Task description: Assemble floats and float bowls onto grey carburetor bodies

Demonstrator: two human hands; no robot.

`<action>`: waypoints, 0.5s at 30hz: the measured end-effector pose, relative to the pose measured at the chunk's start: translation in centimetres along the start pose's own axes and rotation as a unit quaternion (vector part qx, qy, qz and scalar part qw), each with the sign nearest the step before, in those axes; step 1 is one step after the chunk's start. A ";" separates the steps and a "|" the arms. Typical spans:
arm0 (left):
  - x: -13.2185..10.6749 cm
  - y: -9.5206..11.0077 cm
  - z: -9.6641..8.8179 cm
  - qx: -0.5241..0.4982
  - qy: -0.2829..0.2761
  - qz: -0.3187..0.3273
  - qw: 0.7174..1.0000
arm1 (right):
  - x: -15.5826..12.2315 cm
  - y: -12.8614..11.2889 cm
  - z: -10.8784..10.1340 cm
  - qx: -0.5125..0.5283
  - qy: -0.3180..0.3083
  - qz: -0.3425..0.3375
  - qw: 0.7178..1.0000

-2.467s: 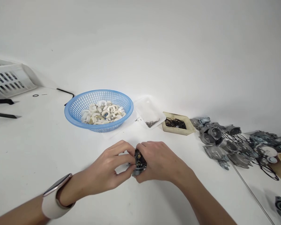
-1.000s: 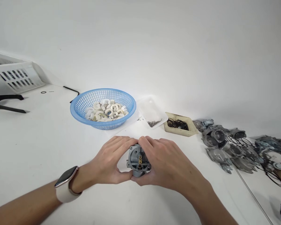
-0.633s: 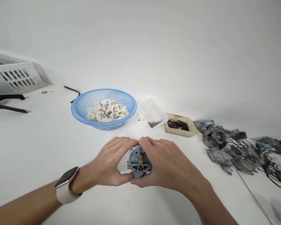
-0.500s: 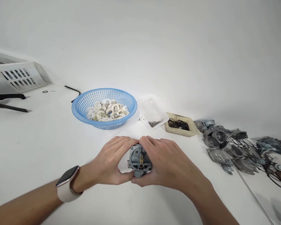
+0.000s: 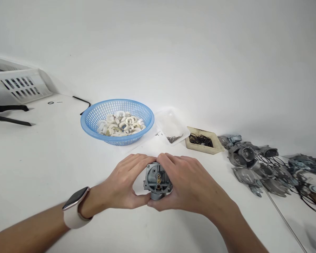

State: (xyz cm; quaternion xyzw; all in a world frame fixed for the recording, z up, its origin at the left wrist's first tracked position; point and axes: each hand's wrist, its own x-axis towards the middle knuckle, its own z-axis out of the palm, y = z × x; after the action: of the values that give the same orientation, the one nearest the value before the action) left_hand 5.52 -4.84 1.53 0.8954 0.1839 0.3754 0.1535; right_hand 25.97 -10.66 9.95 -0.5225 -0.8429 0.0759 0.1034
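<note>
A grey metal carburetor body (image 5: pixel 157 180) with brass jets in its open face sits between both my hands, just above the white table (image 5: pixel 42 165). My left hand (image 5: pixel 123 184) curls round its left side, thumb underneath and fingertips on top. My right hand (image 5: pixel 188 186) wraps its right side, fingers closed over the top edge. A pale smartwatch (image 5: pixel 75 207) is on my left wrist.
A blue mesh basket (image 5: pixel 92 123) of white curved parts stands behind the hands. To its right lie a clear tray of small pins (image 5: pixel 173 137) and a beige tray of black O-rings (image 5: pixel 201 140). Several grey metal castings (image 5: pixel 255 163) are heaped at the right. A white crate (image 5: pixel 18 86) and black pliers (image 5: pixel 7 114) are far left.
Since 2.5 s ago the carburetor body has been turned so that its open face with the brass jets points at me. Both hands have kept hold; over the last second almost nothing moves.
</note>
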 end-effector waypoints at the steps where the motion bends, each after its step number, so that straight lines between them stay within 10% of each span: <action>1: 0.0 0.0 0.0 -0.006 -0.004 -0.009 1.000 | -0.1 0.0 0.0 0.001 0.001 -0.001 1.000; 15: -0.8 0.6 0.1 -0.115 -0.004 -0.095 0.989 | -1.0 -0.9 -0.4 -0.076 0.113 -0.086 0.987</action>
State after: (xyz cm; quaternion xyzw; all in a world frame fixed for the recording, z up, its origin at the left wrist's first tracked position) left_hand 5.24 -5.73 1.20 0.8517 0.2231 0.3743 0.2910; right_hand 25.68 -11.95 10.48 -0.4600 -0.8708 -0.0574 0.1639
